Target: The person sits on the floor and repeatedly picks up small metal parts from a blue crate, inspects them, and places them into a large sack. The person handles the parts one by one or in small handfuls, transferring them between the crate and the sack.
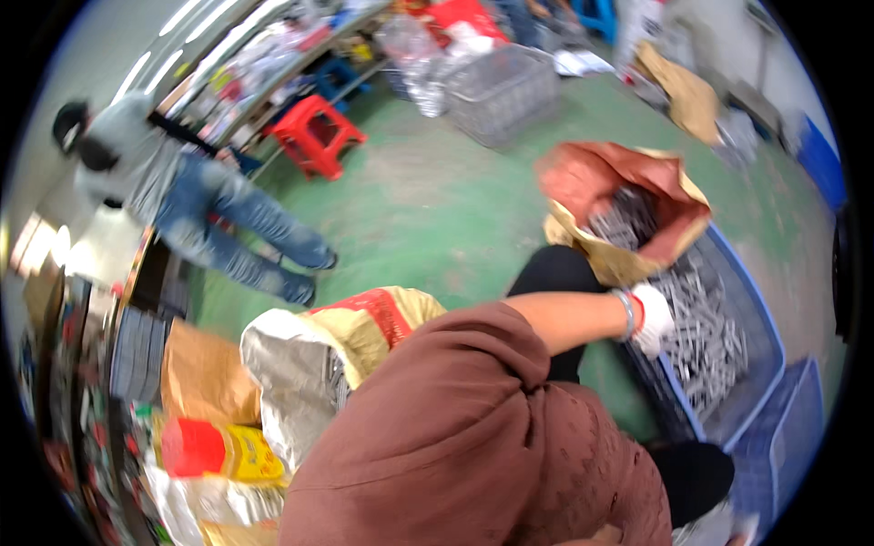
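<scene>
My left hand [651, 318], in a white glove with a band at the wrist, is at the near rim of a blue plastic crate [774, 364]. Its fingers look curled together, but blur hides what they hold, if anything. Many small grey elongated parts [706, 341] fill the crate beside the hand. A sack with a reddish lining [674, 173] stands open against the crate's far-left end, with more grey parts [626, 218] inside. My right hand does not show clearly; only a bit of skin appears at the lower edge.
Another blue crate [797, 419] sits at the right. Behind me are an open sack [369, 318] and a red-lidded yellow container [250, 452]. Across the green floor are a red stool [319, 136], a grey basket [501, 96] and a person [205, 191] standing by shelves.
</scene>
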Demonstrator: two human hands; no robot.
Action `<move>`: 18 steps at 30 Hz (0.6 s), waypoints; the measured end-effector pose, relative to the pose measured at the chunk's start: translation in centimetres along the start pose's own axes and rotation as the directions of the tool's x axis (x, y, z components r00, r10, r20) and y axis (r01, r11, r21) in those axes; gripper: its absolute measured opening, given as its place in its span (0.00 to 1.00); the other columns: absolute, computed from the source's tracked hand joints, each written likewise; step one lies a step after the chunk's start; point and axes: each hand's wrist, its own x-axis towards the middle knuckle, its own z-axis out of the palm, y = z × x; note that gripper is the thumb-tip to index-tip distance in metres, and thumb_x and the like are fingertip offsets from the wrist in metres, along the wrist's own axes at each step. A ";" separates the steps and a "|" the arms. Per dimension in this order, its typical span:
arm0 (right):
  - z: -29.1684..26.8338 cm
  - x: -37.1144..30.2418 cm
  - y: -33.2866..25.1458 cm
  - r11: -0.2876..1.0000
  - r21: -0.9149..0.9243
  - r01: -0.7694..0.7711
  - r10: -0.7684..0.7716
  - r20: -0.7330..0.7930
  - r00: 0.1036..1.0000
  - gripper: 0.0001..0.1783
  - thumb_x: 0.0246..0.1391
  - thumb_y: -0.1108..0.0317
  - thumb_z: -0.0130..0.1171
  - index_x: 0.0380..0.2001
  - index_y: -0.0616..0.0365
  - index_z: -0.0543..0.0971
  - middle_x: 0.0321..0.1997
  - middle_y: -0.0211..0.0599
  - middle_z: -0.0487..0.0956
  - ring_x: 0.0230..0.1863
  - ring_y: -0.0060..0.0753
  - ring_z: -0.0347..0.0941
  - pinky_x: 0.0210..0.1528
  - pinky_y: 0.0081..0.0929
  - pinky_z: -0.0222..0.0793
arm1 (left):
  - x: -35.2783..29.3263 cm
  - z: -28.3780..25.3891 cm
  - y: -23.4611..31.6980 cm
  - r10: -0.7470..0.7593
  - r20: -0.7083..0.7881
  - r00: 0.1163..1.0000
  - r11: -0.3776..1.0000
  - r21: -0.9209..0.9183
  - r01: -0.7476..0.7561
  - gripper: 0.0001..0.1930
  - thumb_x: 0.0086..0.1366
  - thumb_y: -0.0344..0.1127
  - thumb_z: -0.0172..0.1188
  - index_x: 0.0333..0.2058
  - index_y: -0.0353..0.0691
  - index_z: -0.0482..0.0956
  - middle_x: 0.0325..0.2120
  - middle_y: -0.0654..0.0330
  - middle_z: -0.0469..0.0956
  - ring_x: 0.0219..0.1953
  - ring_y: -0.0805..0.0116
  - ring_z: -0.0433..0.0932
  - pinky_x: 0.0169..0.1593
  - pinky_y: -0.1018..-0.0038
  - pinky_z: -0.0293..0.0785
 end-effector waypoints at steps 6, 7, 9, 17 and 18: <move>-5.9 1.5 -5.3 0.959 -0.225 0.174 -0.269 -0.511 0.816 0.28 0.55 0.51 0.57 0.52 0.60 0.80 0.51 0.55 0.81 0.54 0.54 0.77 0.55 0.44 0.71 | 0.2 -0.9 -1.6 0.083 -0.032 0.996 0.996 -0.021 -0.084 0.20 0.58 0.56 0.58 0.41 0.50 0.83 0.34 0.52 0.84 0.38 0.50 0.83 0.44 0.56 0.77; -7.9 0.4 -10.2 0.963 -0.242 0.120 -0.217 -0.428 0.877 0.28 0.54 0.49 0.57 0.52 0.57 0.80 0.50 0.53 0.82 0.52 0.54 0.78 0.53 0.44 0.72 | 0.4 -1.1 -2.0 0.096 0.005 0.995 0.994 -0.043 -0.096 0.20 0.60 0.56 0.58 0.43 0.50 0.82 0.36 0.51 0.83 0.40 0.48 0.83 0.46 0.56 0.77; -10.9 -1.4 -16.9 0.989 -0.099 0.106 -0.129 -0.274 0.953 0.25 0.53 0.48 0.58 0.45 0.55 0.82 0.46 0.49 0.83 0.49 0.52 0.79 0.50 0.43 0.73 | 0.7 -1.7 -1.7 0.107 -0.030 0.994 0.993 -0.055 -0.108 0.20 0.59 0.56 0.57 0.39 0.47 0.83 0.37 0.51 0.83 0.41 0.48 0.82 0.46 0.57 0.77; -9.0 5.5 -28.9 0.862 -0.290 0.417 -0.453 -0.069 0.889 0.27 0.47 0.54 0.61 0.50 0.54 0.79 0.52 0.48 0.81 0.54 0.51 0.78 0.55 0.41 0.74 | 3.6 -3.4 -2.0 0.114 -0.105 0.988 0.989 -0.085 -0.123 0.17 0.65 0.49 0.48 0.32 0.49 0.84 0.33 0.54 0.82 0.38 0.49 0.81 0.42 0.56 0.76; -8.1 6.5 -30.3 0.860 -0.283 0.424 -0.445 -0.011 0.895 0.28 0.45 0.56 0.62 0.51 0.54 0.79 0.53 0.48 0.81 0.55 0.50 0.78 0.56 0.40 0.74 | 3.8 -3.5 -2.0 0.086 -0.052 0.995 0.994 -0.066 -0.089 0.16 0.64 0.48 0.49 0.32 0.49 0.84 0.33 0.54 0.82 0.38 0.49 0.82 0.41 0.56 0.77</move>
